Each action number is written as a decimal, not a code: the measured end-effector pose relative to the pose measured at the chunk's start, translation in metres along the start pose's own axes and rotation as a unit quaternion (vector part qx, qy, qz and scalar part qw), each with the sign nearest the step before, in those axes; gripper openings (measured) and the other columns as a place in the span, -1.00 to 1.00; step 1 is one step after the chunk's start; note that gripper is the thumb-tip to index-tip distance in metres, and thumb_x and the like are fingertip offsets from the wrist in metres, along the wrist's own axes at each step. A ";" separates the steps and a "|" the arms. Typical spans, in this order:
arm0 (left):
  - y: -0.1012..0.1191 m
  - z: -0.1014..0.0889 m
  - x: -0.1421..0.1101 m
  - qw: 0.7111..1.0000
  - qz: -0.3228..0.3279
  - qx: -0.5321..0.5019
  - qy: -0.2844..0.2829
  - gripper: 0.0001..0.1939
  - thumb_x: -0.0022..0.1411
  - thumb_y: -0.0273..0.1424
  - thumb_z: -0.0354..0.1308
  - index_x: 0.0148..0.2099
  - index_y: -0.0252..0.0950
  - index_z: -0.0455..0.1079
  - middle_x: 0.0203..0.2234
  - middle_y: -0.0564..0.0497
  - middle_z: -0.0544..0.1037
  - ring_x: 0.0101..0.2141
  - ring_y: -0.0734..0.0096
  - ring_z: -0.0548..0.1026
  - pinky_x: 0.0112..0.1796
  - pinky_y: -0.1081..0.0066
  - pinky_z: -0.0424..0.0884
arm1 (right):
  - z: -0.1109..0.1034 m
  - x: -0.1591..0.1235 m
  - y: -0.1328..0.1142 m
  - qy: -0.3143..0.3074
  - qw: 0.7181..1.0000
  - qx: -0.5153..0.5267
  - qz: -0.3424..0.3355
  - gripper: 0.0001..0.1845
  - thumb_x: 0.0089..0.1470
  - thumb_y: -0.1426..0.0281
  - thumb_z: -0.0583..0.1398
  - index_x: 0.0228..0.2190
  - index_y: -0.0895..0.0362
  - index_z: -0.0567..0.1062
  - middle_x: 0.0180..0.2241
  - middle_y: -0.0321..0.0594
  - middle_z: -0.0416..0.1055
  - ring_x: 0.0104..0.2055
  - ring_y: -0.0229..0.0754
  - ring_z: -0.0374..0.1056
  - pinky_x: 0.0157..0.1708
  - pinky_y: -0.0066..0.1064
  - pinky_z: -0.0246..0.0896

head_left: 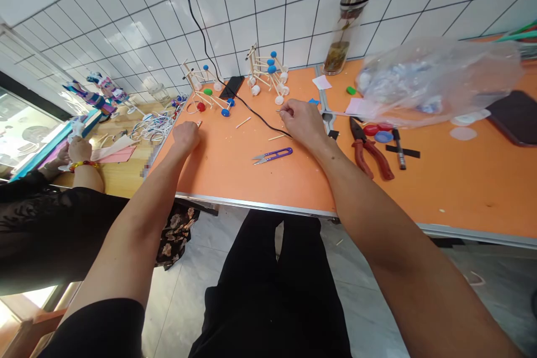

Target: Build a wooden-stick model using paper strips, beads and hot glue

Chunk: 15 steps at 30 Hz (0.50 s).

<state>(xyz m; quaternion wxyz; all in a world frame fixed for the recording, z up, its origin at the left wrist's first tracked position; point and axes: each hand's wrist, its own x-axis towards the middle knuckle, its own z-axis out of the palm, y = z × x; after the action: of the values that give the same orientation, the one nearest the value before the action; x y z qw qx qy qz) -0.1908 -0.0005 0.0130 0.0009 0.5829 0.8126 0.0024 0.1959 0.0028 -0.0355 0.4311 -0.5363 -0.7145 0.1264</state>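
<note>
My left hand [186,137] is closed near the left edge of the orange table, with a small pale tip showing at its fingers; what it holds is mostly hidden. Over the middle of the table, my right hand [302,122] pinches a thin wooden stick [277,111], of which only a short end shows. Purple thread snips [274,155] lie between my hands, nearer the right one. Two loose sticks rest close by, one of them a short stick [243,122]. Behind are two stick models, a left one [210,98] with coloured balls and a right one [268,70] with blue and white balls.
Red-handled pliers [372,151], a marker [399,150] and a clear plastic bag [436,81] lie to the right. A glass bottle [338,56] stands by the tiled wall. A black cable crosses a phone [232,88]. At left, another person's hand [79,150] works beside tangled cords [155,126].
</note>
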 end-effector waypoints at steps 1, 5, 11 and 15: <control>0.000 -0.001 0.000 1.000 0.002 0.030 0.001 -0.59 0.37 -0.51 0.21 0.21 -0.46 0.64 0.32 -0.62 0.63 0.37 -0.47 0.55 0.23 -0.05 0.44 | 0.000 0.000 -0.001 -0.001 1.000 -0.003 0.003 -0.80 0.31 0.46 0.26 -0.25 0.03 0.71 -0.26 -0.06 0.73 -0.17 0.15 0.59 -0.10 -0.11 0.40; -0.009 -0.013 -0.002 0.998 -0.009 0.067 0.009 -0.69 0.36 -0.36 0.26 0.06 -0.34 0.68 0.18 -0.48 0.73 0.22 -0.34 0.65 0.08 0.04 0.51 | 0.001 0.001 -0.002 0.003 1.000 -0.011 0.008 -0.79 0.31 0.47 0.27 -0.24 0.02 0.73 -0.24 -0.07 0.74 -0.16 0.17 0.59 -0.11 -0.10 0.40; -0.026 -0.047 -0.015 0.993 -0.021 -0.105 0.056 -0.83 0.15 -0.40 0.31 -0.47 -0.19 0.43 -0.57 -0.08 0.43 -0.27 -0.01 0.62 -0.19 0.16 0.47 | -0.004 0.003 0.001 0.031 0.999 -0.002 0.020 -0.81 0.33 0.45 0.28 -0.22 0.01 0.74 -0.22 -0.08 0.74 -0.11 0.18 0.59 -0.04 -0.09 0.42; -0.009 -0.063 -0.029 0.945 -0.009 -0.317 0.084 -0.93 0.19 -0.40 0.32 -0.36 -0.23 0.51 -0.46 -0.05 0.60 -0.33 0.19 0.57 -0.21 0.22 0.59 | -0.008 0.003 0.000 0.029 0.999 -0.017 0.025 -0.84 0.31 0.45 0.29 -0.24 0.05 0.72 -0.20 -0.05 0.75 -0.10 0.17 0.60 -0.04 -0.08 0.43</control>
<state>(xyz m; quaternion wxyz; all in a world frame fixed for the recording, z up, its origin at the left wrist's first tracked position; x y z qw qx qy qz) -0.1898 -0.0312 0.0762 0.1179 0.5427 0.7721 0.3089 0.2014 0.0031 -0.0293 0.4393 -0.5647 -0.6900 0.1091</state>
